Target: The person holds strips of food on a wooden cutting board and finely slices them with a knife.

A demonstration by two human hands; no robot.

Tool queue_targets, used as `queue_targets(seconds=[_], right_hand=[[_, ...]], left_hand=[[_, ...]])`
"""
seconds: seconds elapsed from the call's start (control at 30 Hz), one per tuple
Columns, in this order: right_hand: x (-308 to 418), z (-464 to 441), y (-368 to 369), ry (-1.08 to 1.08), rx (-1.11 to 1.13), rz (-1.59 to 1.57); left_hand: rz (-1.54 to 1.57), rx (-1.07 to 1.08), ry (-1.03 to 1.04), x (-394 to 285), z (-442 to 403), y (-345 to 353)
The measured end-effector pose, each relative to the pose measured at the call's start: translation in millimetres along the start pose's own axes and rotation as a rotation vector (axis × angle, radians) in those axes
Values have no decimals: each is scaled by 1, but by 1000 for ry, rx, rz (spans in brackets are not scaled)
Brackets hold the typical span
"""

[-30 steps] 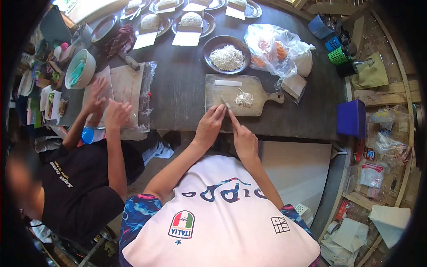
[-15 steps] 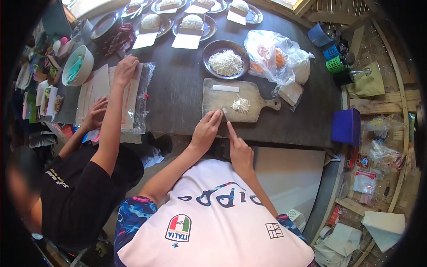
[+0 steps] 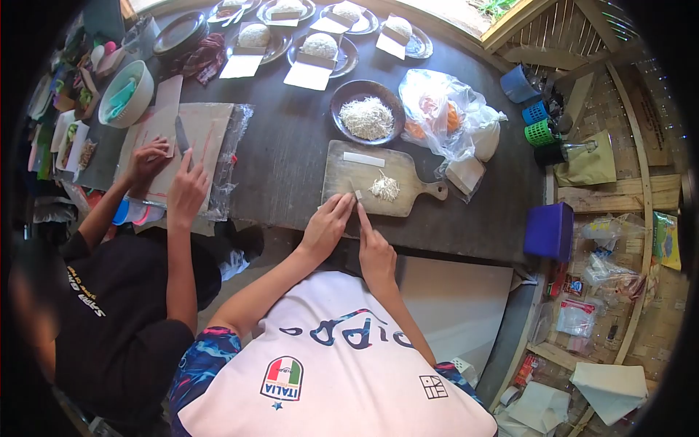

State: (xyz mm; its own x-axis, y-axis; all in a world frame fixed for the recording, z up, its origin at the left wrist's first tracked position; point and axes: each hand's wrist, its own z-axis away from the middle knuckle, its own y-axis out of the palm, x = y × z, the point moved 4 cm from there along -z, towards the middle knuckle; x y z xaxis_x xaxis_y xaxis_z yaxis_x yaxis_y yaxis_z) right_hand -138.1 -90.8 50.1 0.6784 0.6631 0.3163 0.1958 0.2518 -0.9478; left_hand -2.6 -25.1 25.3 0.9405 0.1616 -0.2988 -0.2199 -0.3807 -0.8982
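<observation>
The left hand [image 3: 325, 226] pinches a narrow off-white strip [image 3: 358, 194] on the paddle-shaped brown wooden board [image 3: 337, 178]; the right hand [image 3: 378, 258] grips a thin grey-bladed knife [image 3: 353, 186]. Strip probably light, firm, snappable: hold its sides, fingertips clear of the knife.

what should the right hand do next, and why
I'd probably make one short cut: the right hand holds the knife, the left hand sits close beside it, and a long white strip lies on the cutting board near white shreds.
</observation>
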Motion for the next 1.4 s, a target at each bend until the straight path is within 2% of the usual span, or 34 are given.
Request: queue_targets(seconds=[0.07, 0.27, 0.37, 0.47, 0.57, 0.67, 0.77, 0.87, 0.97, 1.17, 1.4], right_hand=[[0, -14, 5, -38, -57, -27], [-2, 12, -9, 46, 94, 34], [-2, -1, 4, -22, -30, -41], [1, -14, 2, -32, -34, -9], [1, 7, -14, 17, 65, 10], [-3, 18, -7, 49, 73, 3], [-5, -2, 11, -32, -55, -38], [2, -11, -4, -35, -32, -34], [3, 9, -17, 30, 97, -4], [1, -6, 4, -18, -23, -68], [-4, 15, -7, 28, 64, -67]], left_hand=[[-22, 4, 5, 0, 1, 1], [2, -16, -4, 0, 0, -1], [34, -20, -11, 1, 1, 0], [37, -43, 9, 2, 1, 2], [105, -46, -15, 3, 1, 4], [71, -50, -16, 1, 0, 1], [120, -61, -29, 2, 1, 0], [116, -46, -22, 3, 2, 2], [135, -43, -34, 3, 1, 2], [34, -31, 6, 3, 2, 2], [84, -63, -17, 2, 2, 1]])
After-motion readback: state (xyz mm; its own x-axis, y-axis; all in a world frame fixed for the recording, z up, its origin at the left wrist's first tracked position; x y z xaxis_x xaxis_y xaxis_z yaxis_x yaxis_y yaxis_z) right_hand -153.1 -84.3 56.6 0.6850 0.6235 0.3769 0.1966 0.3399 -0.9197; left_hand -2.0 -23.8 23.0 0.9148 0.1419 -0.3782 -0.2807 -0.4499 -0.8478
